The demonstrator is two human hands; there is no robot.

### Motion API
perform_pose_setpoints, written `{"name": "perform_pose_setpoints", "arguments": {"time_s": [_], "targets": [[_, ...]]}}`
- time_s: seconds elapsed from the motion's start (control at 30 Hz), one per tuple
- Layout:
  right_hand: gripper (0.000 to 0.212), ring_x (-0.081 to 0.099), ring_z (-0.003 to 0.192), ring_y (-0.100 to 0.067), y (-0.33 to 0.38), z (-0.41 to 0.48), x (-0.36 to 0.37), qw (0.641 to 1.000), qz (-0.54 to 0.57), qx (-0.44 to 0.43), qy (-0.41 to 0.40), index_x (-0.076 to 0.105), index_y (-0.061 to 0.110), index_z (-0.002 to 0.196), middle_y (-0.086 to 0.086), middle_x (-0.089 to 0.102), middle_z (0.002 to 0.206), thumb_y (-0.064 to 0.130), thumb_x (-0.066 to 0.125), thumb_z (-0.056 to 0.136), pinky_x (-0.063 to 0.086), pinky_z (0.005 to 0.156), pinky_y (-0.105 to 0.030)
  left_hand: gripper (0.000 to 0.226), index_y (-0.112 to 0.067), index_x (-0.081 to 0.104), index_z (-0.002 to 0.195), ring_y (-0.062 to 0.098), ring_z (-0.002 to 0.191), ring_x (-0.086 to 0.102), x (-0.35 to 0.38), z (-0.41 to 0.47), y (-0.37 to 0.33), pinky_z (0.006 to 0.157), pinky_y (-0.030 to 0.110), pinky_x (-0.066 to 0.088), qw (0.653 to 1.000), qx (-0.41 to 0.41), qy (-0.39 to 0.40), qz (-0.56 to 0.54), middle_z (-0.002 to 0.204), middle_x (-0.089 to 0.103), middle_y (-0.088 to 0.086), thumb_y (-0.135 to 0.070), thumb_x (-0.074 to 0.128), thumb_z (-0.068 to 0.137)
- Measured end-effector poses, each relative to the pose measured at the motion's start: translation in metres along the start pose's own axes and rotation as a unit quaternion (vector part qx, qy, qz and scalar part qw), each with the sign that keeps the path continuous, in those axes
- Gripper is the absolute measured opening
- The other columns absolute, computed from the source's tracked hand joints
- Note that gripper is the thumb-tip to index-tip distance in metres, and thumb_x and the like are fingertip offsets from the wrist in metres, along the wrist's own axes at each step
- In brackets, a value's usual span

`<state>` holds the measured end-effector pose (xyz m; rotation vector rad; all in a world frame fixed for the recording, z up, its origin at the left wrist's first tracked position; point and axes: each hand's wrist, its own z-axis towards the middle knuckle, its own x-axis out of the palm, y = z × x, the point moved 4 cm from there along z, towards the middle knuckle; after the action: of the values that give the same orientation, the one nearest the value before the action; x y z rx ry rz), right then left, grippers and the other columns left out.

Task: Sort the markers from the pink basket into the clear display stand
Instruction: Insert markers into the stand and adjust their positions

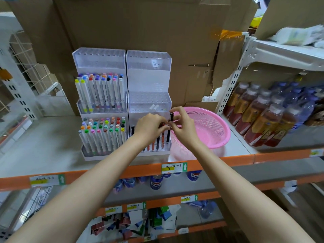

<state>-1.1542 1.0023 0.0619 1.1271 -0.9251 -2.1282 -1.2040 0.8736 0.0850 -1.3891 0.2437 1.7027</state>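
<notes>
Left hand [149, 126] and right hand [182, 127] pinch markers [171, 116], largely hidden.

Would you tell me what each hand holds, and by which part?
Right hand pinches a black marker below its cap; left hand, a red-capped marker near its top.

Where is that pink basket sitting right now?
In the head view the pink basket lies tilted on the shelf, right of centre, between the clear display stand and the drink bottles, just behind the right hand.
</notes>
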Motion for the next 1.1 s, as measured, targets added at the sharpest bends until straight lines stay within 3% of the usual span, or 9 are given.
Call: {"name": "perform_pose_setpoints", "arguments": {"time_s": [0.23,0.53,0.73,0.9,1.03,1.1], "targets": [[0.030,0.068,0.077,-0.016,0.002,0.000,-0.001,1.000,-0.004,-0.001,-0.001,0.051,0.019,0.111,-0.007,0.068,0.089,0.001,0.057,0.088,0.054,0.066,-0.030,0.021,-0.018,0.071,0.107,0.029,0.092,0.064,0.004,0.001,-0.003,0.076,0.041,0.052,0.998,0.048,0.018,0.028,0.096,0.072,0.008,-0.026,0.060,0.092],[0.030,0.068,0.078,-0.019,0.001,-0.002,-0.005,1.000,0.005,0.009,-0.008,0.052,0.016,0.111,-0.007,0.068,0.086,-0.001,0.058,0.088,0.057,0.073,-0.041,0.023,-0.014,0.071,0.108,0.029,0.097,0.061,0.009,0.002,-0.007,0.078,0.040,0.049,0.995,0.055,0.045,0.068,0.099,0.071,0.008,-0.026,0.056,0.094],[0.030,0.068,0.079,-0.017,0.003,-0.002,-0.004,1.000,-0.002,-0.003,-0.001,0.052,0.017,0.110,-0.006,0.069,0.088,-0.001,0.058,0.088,0.057,0.072,-0.036,0.035,-0.024,0.059,0.121,0.019,0.102,0.062,0.003,-0.003,0.001,0.074,0.032,0.047,0.999,0.019,0.020,0.046,0.103,0.071,-0.004,-0.041,0.060,0.090],[0.026,0.068,0.079,-0.017,0.001,-0.005,-0.001,1.000,0.000,-0.006,0.010,0.052,0.020,0.109,-0.007,0.068,0.088,0.004,0.060,0.089,0.057,0.071,-0.033,0.022,-0.019,0.061,0.107,0.018,0.093,0.066,-0.003,-0.008,0.005,0.072,0.034,0.051,1.000,0.012,-0.016,0.017,0.097,0.072,-0.005,-0.036,0.058,0.093],[0.020,0.067,0.076,-0.016,0.004,-0.007,-0.001,1.000,0.008,-0.004,0.014,0.053,0.018,0.108,-0.008,0.068,0.086,0.007,0.058,0.092,0.050,0.063,-0.020,0.021,-0.019,0.062,0.105,0.017,0.090,0.066,-0.003,-0.011,0.004,0.072,0.035,0.053,1.000,0.013,-0.019,0.012,0.095,0.072,-0.005,-0.035,0.058,0.093],[0.019,0.067,0.076,-0.016,0.005,-0.007,-0.001,1.000,0.005,-0.006,0.017,0.053,0.017,0.108,-0.007,0.068,0.085,0.008,0.057,0.093,0.051,0.064,-0.023,0.021,-0.019,0.062,0.104,0.017,0.090,0.066,-0.003,-0.011,0.005,0.072,0.035,0.053,1.000,0.009,-0.021,0.004,0.096,0.072,-0.005,-0.036,0.059,0.092]]}}
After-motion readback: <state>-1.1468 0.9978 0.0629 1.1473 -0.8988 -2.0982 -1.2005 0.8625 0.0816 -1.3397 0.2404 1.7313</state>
